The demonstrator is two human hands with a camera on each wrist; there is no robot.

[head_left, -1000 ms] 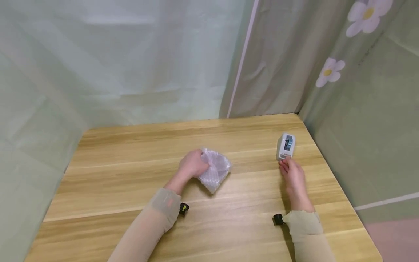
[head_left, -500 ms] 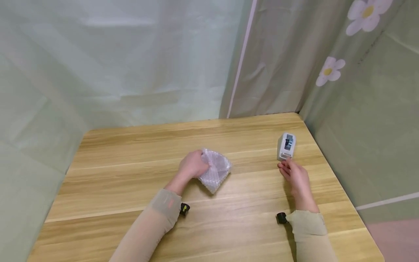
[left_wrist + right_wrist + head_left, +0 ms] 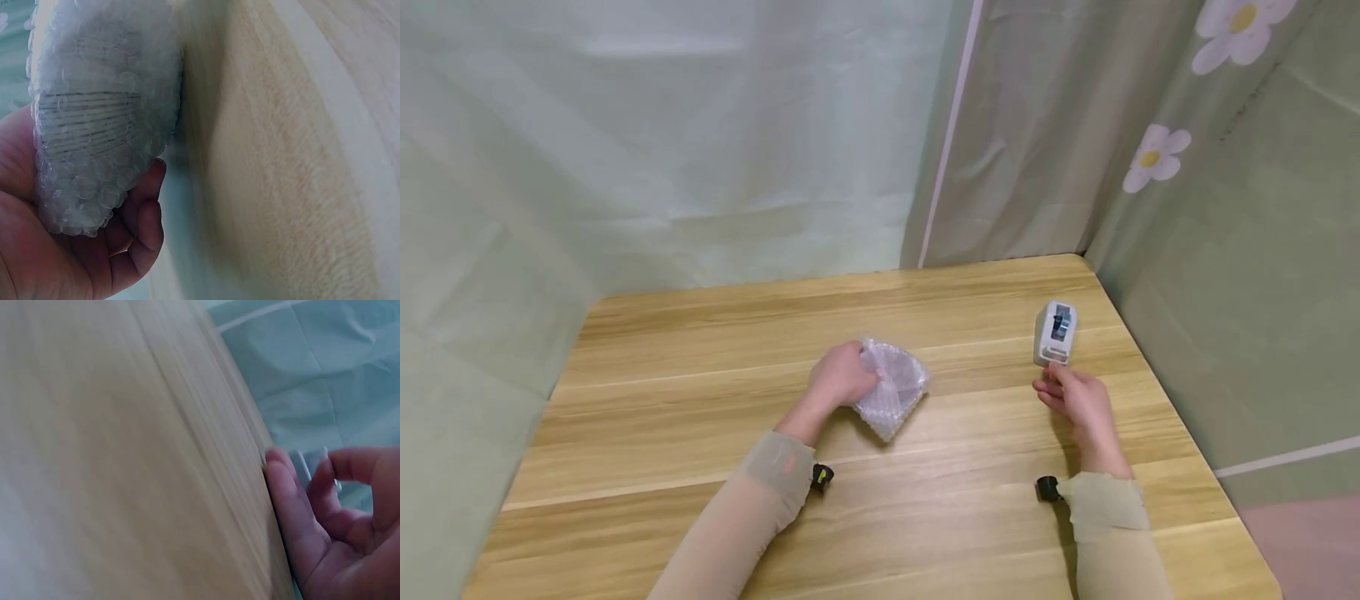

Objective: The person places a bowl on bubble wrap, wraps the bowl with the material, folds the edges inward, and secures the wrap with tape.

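My left hand [image 3: 844,377] grips the left side of a bubble-wrapped packet [image 3: 895,398] near the middle of the table. In the left wrist view, thumb and fingers wrap around the lower end of the packet [image 3: 106,125], and dark parallel lines show through the bubbles. A pale grey tape dispenser [image 3: 1057,332] with a small roll in it stands at the right. My right hand [image 3: 1081,404] is at its front edge, thumb and index finger pinched together by the cutter. In the right wrist view the right hand [image 3: 337,519] partly covers the dispenser; the clear tape between its fingertips hardly shows.
The wood-grain table [image 3: 700,333] bears both things. Its back edge meets a pale green curtain [image 3: 760,167], and a flowered curtain [image 3: 1247,250] hangs along the right side. A black wrist camera sits under each sleeve.
My right hand has shifted slightly right, its lower fingers drawing a little away from the dispenser's front while the pinch stays there. My left hand and the packet stay put.
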